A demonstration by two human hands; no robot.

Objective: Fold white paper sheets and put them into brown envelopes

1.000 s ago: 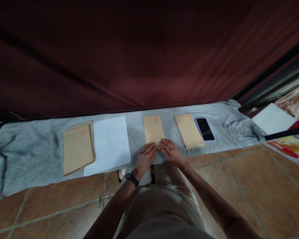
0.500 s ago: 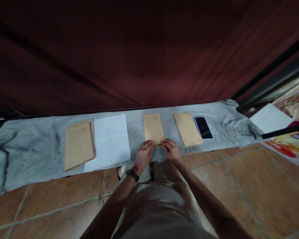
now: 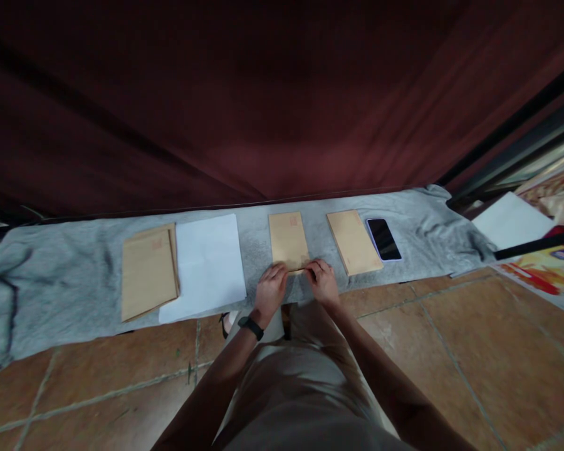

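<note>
Hands: the near edge of one slim brown paper envelope [image 3: 289, 240] is pinched by both, left hand [image 3: 271, 291] and right hand [image 3: 323, 283], fingers curled on it.
Envelope spot: laid flat mid-way along the grey cloth [image 3: 51, 282].
Envelopes counted: three spots, incl. a brown stack [image 3: 148, 270] far left and one [image 3: 354, 242] just right.
White sheets: one [image 3: 208, 265], beside the stack.
Phones: one black [image 3: 383, 238].
</note>
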